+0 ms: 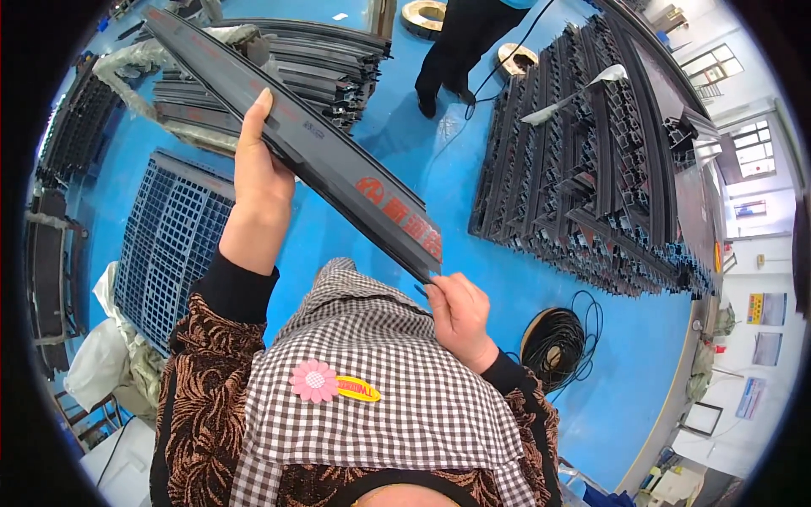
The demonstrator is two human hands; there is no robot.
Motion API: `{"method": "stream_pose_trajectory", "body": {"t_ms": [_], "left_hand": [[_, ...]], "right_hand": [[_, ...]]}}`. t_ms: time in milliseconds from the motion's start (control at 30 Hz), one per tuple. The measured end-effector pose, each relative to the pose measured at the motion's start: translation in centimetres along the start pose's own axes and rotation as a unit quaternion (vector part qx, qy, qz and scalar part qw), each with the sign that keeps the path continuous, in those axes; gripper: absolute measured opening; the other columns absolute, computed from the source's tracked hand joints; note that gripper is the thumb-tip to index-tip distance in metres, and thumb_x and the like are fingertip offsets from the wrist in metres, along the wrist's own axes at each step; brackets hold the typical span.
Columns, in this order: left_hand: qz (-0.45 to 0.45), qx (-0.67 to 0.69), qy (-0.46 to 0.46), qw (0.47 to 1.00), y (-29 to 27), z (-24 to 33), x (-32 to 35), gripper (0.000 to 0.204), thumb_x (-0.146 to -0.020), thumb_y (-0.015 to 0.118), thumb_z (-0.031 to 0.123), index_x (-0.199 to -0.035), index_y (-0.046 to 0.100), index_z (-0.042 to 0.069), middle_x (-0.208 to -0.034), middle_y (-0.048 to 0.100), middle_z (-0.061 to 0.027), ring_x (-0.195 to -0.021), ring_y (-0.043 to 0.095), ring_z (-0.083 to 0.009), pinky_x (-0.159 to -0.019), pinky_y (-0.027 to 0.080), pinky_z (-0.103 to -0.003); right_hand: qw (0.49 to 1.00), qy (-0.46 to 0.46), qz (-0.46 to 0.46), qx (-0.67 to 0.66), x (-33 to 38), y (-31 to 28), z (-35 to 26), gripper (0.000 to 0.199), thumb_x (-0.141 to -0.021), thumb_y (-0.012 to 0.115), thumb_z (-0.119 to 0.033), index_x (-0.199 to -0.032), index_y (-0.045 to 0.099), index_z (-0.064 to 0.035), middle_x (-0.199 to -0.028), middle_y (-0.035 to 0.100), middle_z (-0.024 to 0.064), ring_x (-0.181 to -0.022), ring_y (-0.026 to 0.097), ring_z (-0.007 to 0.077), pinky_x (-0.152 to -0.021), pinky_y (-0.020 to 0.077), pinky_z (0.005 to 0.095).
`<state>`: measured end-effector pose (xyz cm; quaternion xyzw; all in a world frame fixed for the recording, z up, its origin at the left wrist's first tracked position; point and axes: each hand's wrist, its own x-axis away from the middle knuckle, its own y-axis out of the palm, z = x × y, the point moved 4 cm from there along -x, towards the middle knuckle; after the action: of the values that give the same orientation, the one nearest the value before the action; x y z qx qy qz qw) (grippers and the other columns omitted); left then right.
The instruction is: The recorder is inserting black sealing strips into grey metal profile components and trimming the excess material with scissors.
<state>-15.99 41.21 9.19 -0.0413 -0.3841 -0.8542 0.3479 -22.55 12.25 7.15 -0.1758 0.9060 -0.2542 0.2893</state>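
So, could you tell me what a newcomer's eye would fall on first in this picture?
Probably the long dark profile strip running across the middle, gripped partway along by the left hand and at its near end by the right hand. Next, the bright blue floor and the big stack of dark profiles lying on it at right. A coil of black cord lies beside the right hand.

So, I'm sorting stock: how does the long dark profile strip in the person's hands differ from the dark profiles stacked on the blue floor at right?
The long dark profile strip is single, lifted and slanted, gripped by the left hand and right hand; the stacked dark profiles lie untouched in a pile. The strip shows red print; the pile shows none. Both are long and dark.
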Motion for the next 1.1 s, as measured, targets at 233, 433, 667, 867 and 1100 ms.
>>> {"method": "stream_pose_trajectory", "body": {"t_ms": [233,433,667,867,1100], "left_hand": [[0.023,-0.025,0.057,0.998,0.2,0.1,0.1,0.047,-0.075,0.069,0.037,-0.108,0.057,0.006,-0.1,0.057,-0.0076,-0.091,0.054,-0.0186,-0.086,0.041,-0.034],[0.019,-0.025,0.051,0.998,0.2,-0.1,0.1,0.047,-0.075,0.069,0.038,-0.107,0.057,0.006,-0.101,0.057,-0.0081,-0.093,0.054,-0.0189,-0.086,0.04,-0.034],[0.025,-0.023,0.052,0.998,-0.3,0.1,0.0,0.046,-0.075,0.07,0.037,-0.106,0.058,0.006,-0.1,0.058,-0.008,-0.09,0.055,-0.0187,-0.085,0.042,-0.033],[0.017,-0.019,0.045,0.999,-0.2,-0.2,-0.4,0.044,-0.075,0.07,0.035,-0.106,0.059,0.006,-0.098,0.059,-0.0075,-0.088,0.056,-0.0181,-0.083,0.043,-0.032],[0.013,-0.019,0.059,0.998,-1.2,0.3,-0.8,0.048,-0.078,0.067,0.035,-0.112,0.055,0.003,-0.104,0.061,-0.0119,-0.09,0.059,-0.0206,-0.08,0.046,-0.032]], "right_hand": [[0.998,0.061,-0.011,0.001,1.6,-1.3,0.6,0.013,-0.078,0.061,0.001,-0.091,0.059,0.0012,-0.07,0.054,0.0077,-0.054,0.045,0.0195,-0.05,0.0383,0.0285],[1.0,0.027,0.005,0.005,0.4,0.0,-0.1,0.013,-0.078,0.06,0.001,-0.092,0.06,0.0015,-0.069,0.054,0.0079,-0.054,0.044,0.0197,-0.05,0.0382,0.0288],[0.999,0.045,0.007,-0.01,1.6,-0.2,0.1,0.016,-0.078,0.06,0.001,-0.094,0.06,0.0019,-0.069,0.053,0.0086,-0.053,0.044,0.0205,-0.05,0.0385,0.0298],[0.999,0.033,-0.006,0.014,0.5,0.2,0.0,0.018,-0.078,0.06,0.001,-0.096,0.059,0.0017,-0.07,0.054,0.0097,-0.054,0.046,0.0221,-0.05,0.0388,0.0303],[0.998,0.05,-0.031,-0.004,0.4,1.0,0.0,0.021,-0.077,0.059,0.0,-0.098,0.059,0.0013,-0.071,0.055,0.0107,-0.055,0.047,0.0239,-0.051,0.0396,0.032]]}}
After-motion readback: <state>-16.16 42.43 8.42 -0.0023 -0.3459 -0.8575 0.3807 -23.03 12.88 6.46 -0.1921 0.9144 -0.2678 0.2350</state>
